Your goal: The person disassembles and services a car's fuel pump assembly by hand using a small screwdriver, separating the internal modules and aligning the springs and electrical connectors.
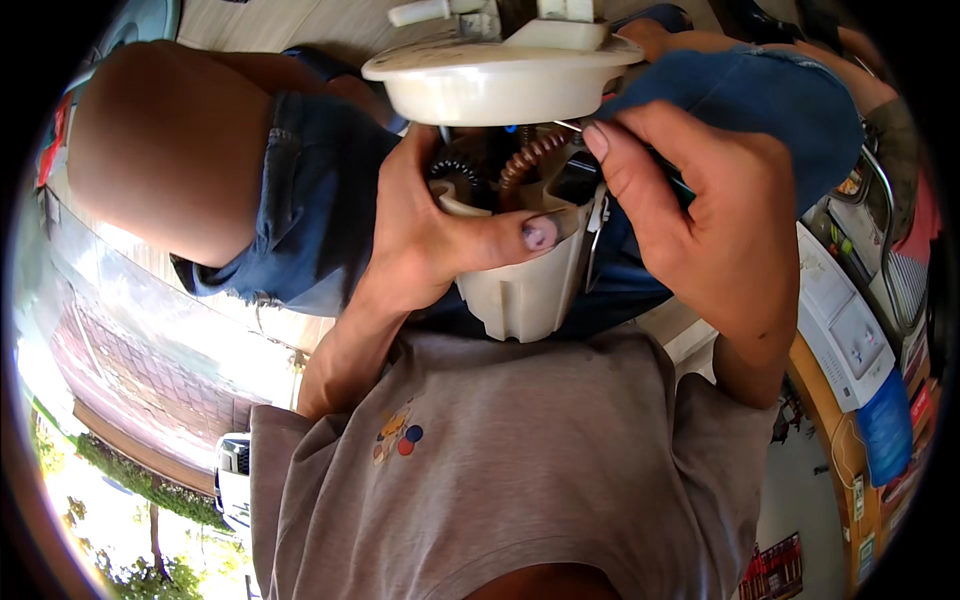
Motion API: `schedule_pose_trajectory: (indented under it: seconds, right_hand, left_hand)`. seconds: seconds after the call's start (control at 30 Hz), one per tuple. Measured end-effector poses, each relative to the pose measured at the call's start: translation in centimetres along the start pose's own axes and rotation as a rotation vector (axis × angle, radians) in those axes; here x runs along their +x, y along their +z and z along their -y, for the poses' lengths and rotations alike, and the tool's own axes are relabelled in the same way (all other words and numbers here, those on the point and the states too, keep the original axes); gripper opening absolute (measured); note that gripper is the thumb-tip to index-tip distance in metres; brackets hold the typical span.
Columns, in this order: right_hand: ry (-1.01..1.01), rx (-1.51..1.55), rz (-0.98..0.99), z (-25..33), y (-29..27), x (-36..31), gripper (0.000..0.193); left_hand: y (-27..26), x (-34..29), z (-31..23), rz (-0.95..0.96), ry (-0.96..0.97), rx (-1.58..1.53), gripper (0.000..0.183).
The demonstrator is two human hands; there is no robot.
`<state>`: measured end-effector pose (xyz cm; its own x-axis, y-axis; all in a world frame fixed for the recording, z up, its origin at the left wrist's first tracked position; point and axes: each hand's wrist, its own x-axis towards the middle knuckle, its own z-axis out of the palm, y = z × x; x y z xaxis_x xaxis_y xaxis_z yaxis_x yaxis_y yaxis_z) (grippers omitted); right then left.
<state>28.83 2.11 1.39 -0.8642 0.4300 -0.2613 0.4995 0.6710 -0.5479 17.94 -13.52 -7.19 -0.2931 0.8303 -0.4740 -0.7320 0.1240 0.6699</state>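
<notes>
A fuel pump module sits before my lap, with a round cream plastic flange [500, 90] above and a cream cup-shaped body [520, 290] below. Between them a brown corrugated hose [530, 160] and a black coiled sleeve [458, 170] show. My left hand [440, 230] wraps round the body, its thumb across the front. Beside the flange's lower edge, my right hand [700, 190] pinches a thin metal rod [568, 125] between thumb and forefinger; the rod's other end is hidden. A thin metal rod [597, 235] also runs down the body's right side.
My knees in blue denim shorts [320, 210] flank the module. At the right stand a wooden bench [835, 440], a white appliance [840, 320] and a blue bag [888, 425]. A chair's metal frame [885, 190] is near the right rim. A car [235, 480] shows outside at lower left.
</notes>
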Motion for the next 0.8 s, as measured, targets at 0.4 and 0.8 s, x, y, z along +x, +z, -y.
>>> schedule_pose_trajectory:
  seconds: [0.4, 0.8]
  right_hand:
    - [0.072, 0.031, 0.02, 0.8, 0.0, -0.2, 0.014]
    - [-0.006, -0.164, -0.097, 1.6, 1.4, -0.8, 0.01]
  left_hand:
    - [-0.2, -0.2, 0.1, -0.041, 0.031, 0.137, 0.073]
    - [-0.3, -0.1, 0.6, -0.077, 0.081, 0.178, 0.074]
